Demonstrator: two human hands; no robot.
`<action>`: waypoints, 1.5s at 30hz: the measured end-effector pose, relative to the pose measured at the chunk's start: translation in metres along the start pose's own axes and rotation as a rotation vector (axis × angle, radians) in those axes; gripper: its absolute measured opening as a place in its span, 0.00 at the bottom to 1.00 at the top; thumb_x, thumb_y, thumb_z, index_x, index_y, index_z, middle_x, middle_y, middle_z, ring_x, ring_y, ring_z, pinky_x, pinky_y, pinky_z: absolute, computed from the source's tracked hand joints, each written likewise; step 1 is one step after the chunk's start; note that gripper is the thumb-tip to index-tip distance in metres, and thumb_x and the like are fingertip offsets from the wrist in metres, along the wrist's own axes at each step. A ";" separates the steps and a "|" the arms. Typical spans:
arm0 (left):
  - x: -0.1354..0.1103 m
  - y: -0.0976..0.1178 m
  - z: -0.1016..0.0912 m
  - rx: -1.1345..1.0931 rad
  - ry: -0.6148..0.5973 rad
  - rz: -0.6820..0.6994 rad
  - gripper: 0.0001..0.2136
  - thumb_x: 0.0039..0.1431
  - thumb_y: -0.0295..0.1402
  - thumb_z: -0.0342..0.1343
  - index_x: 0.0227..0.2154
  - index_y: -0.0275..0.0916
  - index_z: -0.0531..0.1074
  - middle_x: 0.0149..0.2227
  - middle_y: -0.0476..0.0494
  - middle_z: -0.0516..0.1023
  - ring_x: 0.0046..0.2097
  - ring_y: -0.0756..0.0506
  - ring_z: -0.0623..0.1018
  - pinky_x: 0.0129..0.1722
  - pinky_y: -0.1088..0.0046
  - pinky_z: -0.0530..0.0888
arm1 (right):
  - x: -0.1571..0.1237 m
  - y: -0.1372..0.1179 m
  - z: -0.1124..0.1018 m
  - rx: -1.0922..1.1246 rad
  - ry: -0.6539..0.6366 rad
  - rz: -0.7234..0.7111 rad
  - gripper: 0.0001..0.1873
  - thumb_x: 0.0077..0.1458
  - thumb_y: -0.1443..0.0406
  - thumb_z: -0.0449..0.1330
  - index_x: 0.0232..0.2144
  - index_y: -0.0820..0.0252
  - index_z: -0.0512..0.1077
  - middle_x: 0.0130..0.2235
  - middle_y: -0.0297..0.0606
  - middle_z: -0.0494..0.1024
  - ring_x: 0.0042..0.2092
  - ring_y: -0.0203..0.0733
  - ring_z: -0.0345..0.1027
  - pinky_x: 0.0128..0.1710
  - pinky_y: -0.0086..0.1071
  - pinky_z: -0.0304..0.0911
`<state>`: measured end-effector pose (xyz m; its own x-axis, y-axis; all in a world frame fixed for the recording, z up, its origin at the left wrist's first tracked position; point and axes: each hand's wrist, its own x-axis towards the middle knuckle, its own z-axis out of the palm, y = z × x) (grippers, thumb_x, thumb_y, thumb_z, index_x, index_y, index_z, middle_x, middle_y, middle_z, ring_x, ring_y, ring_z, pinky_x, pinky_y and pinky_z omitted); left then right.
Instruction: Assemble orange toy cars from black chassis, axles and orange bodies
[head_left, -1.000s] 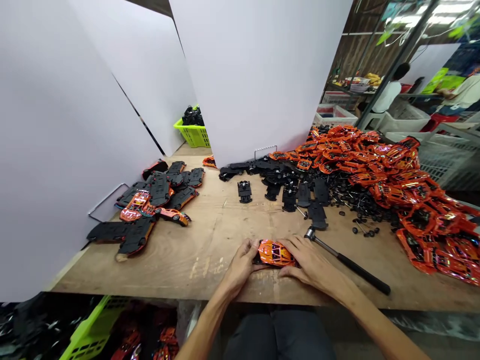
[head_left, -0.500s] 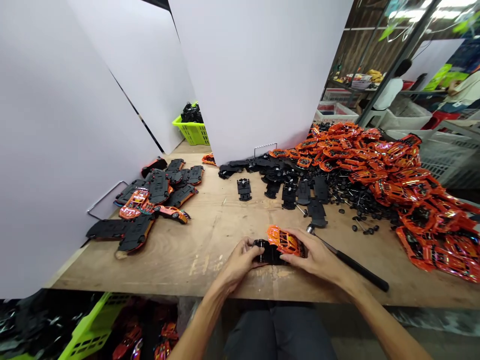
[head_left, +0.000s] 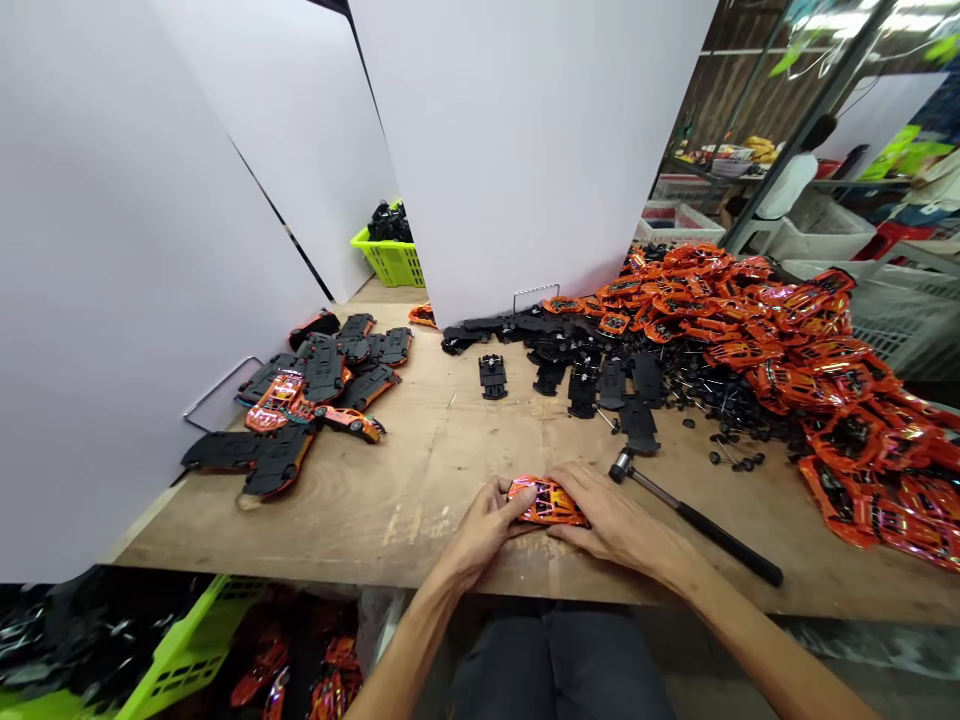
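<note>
An orange toy car (head_left: pixel 551 503) lies on the wooden table near its front edge, its shiny body shell over a black base that is mostly hidden. My left hand (head_left: pixel 487 520) grips the car's left end, thumb on top of the shell. Around the right end is wrapped my right hand (head_left: pixel 600 515), fingers at the far side and thumb at the near side. A hammer (head_left: pixel 705 520) with a black handle rests just right of my right hand.
Orange body shells (head_left: pixel 810 350) are heaped at the right, beside loose wheels and axles (head_left: pixel 735 452). Black car bases (head_left: pixel 493 376) lie mid-table. At the left are several cars, mostly upside down (head_left: pixel 324 370). White panels (head_left: pixel 525 140) stand behind; a green basket (head_left: pixel 390 262) sits at the back.
The orange shell, earlier tilted above the black base in my right hand, has come down over it and moved slightly left. My right hand has moved left with it.
</note>
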<state>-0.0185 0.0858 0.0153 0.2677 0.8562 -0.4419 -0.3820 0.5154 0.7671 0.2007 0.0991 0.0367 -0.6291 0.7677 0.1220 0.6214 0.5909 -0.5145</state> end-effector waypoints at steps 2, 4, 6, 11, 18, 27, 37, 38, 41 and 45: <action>0.000 0.001 0.001 -0.008 0.008 0.001 0.22 0.49 0.44 0.75 0.36 0.38 0.69 0.41 0.41 0.85 0.45 0.40 0.85 0.53 0.58 0.80 | -0.001 0.001 -0.002 -0.023 -0.005 -0.013 0.29 0.64 0.58 0.65 0.63 0.56 0.63 0.58 0.49 0.73 0.59 0.55 0.69 0.59 0.52 0.68; 0.000 0.000 0.001 -0.017 0.023 -0.011 0.24 0.46 0.45 0.76 0.35 0.38 0.68 0.40 0.41 0.85 0.44 0.40 0.85 0.51 0.59 0.81 | -0.002 0.002 -0.002 -0.034 -0.028 -0.025 0.29 0.64 0.57 0.64 0.63 0.55 0.62 0.58 0.49 0.73 0.60 0.55 0.68 0.60 0.52 0.67; 0.001 -0.002 0.001 -0.027 0.042 -0.017 0.25 0.44 0.45 0.77 0.34 0.39 0.68 0.38 0.43 0.84 0.43 0.40 0.84 0.49 0.59 0.81 | -0.002 0.005 0.001 -0.051 -0.051 -0.036 0.28 0.65 0.56 0.63 0.63 0.55 0.62 0.59 0.48 0.72 0.60 0.55 0.67 0.61 0.53 0.66; 0.002 -0.011 0.005 0.008 0.126 0.022 0.25 0.47 0.49 0.74 0.34 0.40 0.66 0.35 0.48 0.80 0.39 0.43 0.82 0.44 0.62 0.81 | -0.002 0.012 0.028 -0.162 0.026 -0.031 0.35 0.64 0.49 0.62 0.66 0.55 0.60 0.60 0.54 0.72 0.63 0.62 0.65 0.64 0.61 0.60; -0.003 -0.009 0.003 0.124 0.075 0.195 0.22 0.51 0.46 0.72 0.35 0.41 0.65 0.34 0.49 0.79 0.38 0.46 0.79 0.42 0.70 0.78 | -0.007 0.006 0.011 0.051 0.087 0.048 0.37 0.60 0.46 0.65 0.65 0.52 0.63 0.62 0.50 0.71 0.64 0.60 0.64 0.66 0.58 0.58; -0.006 0.002 0.009 0.626 -0.256 0.320 0.16 0.61 0.44 0.65 0.45 0.39 0.77 0.43 0.42 0.82 0.46 0.42 0.79 0.46 0.72 0.73 | -0.046 0.013 0.022 0.700 0.342 0.309 0.21 0.62 0.48 0.64 0.48 0.56 0.72 0.46 0.39 0.77 0.49 0.46 0.73 0.52 0.36 0.70; -0.009 -0.014 0.024 0.779 -0.135 0.456 0.14 0.67 0.42 0.58 0.48 0.42 0.81 0.46 0.40 0.85 0.45 0.39 0.82 0.47 0.68 0.73 | -0.044 0.015 0.017 0.712 0.322 0.343 0.16 0.62 0.52 0.65 0.44 0.56 0.74 0.42 0.35 0.78 0.45 0.43 0.72 0.48 0.33 0.68; -0.009 -0.010 0.023 0.797 -0.165 0.450 0.14 0.67 0.42 0.58 0.48 0.42 0.80 0.46 0.39 0.85 0.45 0.39 0.82 0.47 0.69 0.73 | -0.043 0.015 0.019 0.709 0.334 0.345 0.16 0.62 0.52 0.65 0.44 0.56 0.75 0.42 0.35 0.78 0.45 0.43 0.72 0.48 0.33 0.67; -0.005 0.003 0.026 0.985 -0.232 0.471 0.13 0.61 0.46 0.64 0.41 0.43 0.80 0.40 0.38 0.84 0.41 0.39 0.80 0.45 0.68 0.72 | -0.042 0.015 0.024 0.694 0.357 0.332 0.15 0.62 0.52 0.65 0.43 0.55 0.75 0.42 0.36 0.78 0.45 0.44 0.73 0.48 0.34 0.68; 0.007 0.004 0.043 1.357 -0.147 0.531 0.12 0.57 0.44 0.67 0.37 0.43 0.77 0.35 0.37 0.81 0.39 0.36 0.78 0.43 0.65 0.70 | -0.041 0.021 0.033 0.741 0.412 0.356 0.19 0.58 0.52 0.69 0.46 0.55 0.75 0.46 0.37 0.79 0.49 0.45 0.74 0.53 0.36 0.69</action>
<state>0.0200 0.0921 0.0349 0.4818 0.8762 0.0131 0.6237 -0.3534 0.6972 0.2243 0.0714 -0.0070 -0.1538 0.9855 0.0715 0.1986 0.1018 -0.9748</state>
